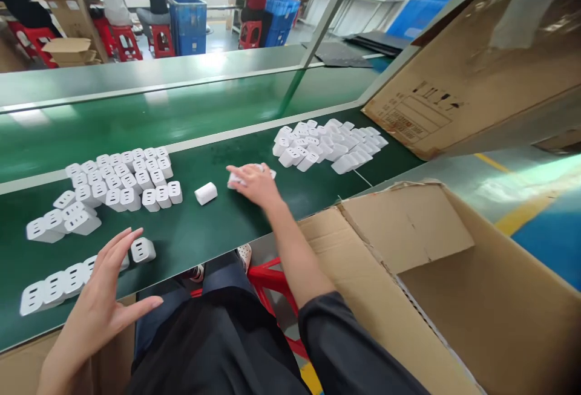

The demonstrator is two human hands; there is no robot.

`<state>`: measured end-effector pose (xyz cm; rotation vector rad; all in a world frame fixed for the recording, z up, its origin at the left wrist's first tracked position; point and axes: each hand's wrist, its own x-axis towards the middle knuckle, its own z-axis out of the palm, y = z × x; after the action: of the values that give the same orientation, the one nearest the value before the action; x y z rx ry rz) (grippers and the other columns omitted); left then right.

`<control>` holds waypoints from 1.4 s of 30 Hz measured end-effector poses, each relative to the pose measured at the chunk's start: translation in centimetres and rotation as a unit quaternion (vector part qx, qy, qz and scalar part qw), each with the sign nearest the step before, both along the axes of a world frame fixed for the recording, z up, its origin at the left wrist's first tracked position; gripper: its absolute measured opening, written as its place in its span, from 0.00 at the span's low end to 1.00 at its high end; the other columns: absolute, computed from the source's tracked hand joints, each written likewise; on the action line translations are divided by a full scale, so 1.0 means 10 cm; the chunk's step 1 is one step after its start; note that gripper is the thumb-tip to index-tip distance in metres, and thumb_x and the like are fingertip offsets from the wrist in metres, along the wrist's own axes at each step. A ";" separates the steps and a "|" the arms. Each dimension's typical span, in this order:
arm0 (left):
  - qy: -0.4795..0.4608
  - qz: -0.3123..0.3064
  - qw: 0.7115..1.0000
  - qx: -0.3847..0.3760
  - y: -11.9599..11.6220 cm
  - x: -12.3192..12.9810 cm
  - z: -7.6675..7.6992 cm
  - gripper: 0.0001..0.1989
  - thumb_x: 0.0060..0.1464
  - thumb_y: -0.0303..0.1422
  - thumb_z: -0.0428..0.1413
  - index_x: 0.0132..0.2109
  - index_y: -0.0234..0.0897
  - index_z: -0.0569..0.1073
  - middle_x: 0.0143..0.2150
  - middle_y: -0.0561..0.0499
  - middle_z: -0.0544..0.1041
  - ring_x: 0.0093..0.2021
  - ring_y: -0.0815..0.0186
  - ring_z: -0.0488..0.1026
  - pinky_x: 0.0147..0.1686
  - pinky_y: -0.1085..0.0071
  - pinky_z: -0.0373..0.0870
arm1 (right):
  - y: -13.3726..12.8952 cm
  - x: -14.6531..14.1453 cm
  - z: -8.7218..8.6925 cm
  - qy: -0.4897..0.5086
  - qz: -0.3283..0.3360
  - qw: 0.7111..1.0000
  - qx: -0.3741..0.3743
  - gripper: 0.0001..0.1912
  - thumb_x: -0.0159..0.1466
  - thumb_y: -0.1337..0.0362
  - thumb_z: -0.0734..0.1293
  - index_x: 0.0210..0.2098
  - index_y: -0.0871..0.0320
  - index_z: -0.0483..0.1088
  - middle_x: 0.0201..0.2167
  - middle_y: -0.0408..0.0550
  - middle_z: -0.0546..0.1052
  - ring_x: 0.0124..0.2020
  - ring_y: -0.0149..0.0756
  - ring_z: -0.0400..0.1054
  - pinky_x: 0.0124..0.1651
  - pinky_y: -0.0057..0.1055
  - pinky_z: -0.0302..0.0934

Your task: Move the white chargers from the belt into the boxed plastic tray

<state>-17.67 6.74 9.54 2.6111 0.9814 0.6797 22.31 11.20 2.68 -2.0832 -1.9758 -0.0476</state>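
My left hand (102, 298) is open, thumb and fingers spread, beside a front row of white multi-port chargers (55, 287). Its fingertips are close to a single charger (143, 250) at that row's right end; part of the row is hidden behind the hand. Farther right, my right hand (256, 183) reaches down over a few white chargers (234, 181), its fingers around them and mostly covering them. Between the hands, one charger (206, 193) lies on its side. Behind my left hand stand several chargers (111, 177) grouped in rows, port faces up.
A loose pile of chargers (313, 144) lies on the green work surface (190, 241) at right. An open cardboard box (408, 225) stands beside my right arm. Another large carton (454, 80) leans behind it. People sit on red stools (126, 43) near blue crates (187, 25) across the room.
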 end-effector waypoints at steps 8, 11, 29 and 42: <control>0.002 0.123 0.992 0.040 -0.25 -0.61 -0.09 0.40 0.60 0.42 0.60 0.72 0.41 0.51 0.65 0.43 0.66 0.65 0.55 0.63 0.65 0.58 0.60 | 0.19 0.21 0.10 0.055 0.033 0.992 0.111 0.34 0.69 0.48 0.62 0.69 0.60 0.59 0.65 0.58 0.64 0.67 0.51 0.55 0.70 0.57 0.45; 0.014 0.150 0.988 0.044 -0.21 -0.57 -0.13 0.36 0.61 0.42 0.59 0.70 0.42 0.55 0.64 0.44 0.66 0.65 0.56 0.62 0.65 0.59 0.61 | 0.32 -0.27 -0.03 0.120 0.195 0.972 0.052 0.38 0.68 0.45 0.62 0.71 0.59 0.55 0.67 0.55 0.61 0.67 0.47 0.56 0.68 0.46 0.54; 0.079 0.237 0.964 0.089 -0.05 -1.02 -0.42 0.32 0.60 0.44 0.60 0.66 0.41 0.60 0.63 0.45 0.68 0.66 0.55 0.62 0.66 0.57 0.59 | 0.30 -0.22 0.38 -0.012 0.200 0.979 0.028 0.25 0.67 0.55 0.60 0.59 0.57 0.69 0.54 0.60 0.71 0.55 0.59 0.65 0.53 0.59 0.63; 0.081 0.219 0.971 0.047 0.07 -1.02 -0.41 0.25 0.60 0.46 0.59 0.60 0.41 0.71 0.59 0.45 0.73 0.57 0.57 0.68 0.55 0.60 0.69 | -0.05 -2.07 0.01 0.347 0.415 0.831 -0.130 0.29 0.67 0.57 0.67 0.66 0.52 0.62 0.55 0.52 0.70 0.34 0.32 0.67 0.42 0.36 0.71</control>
<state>-27.83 7.43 5.46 2.5805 1.6428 0.6248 1.56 10.67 2.74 -0.9128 -2.2206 1.0286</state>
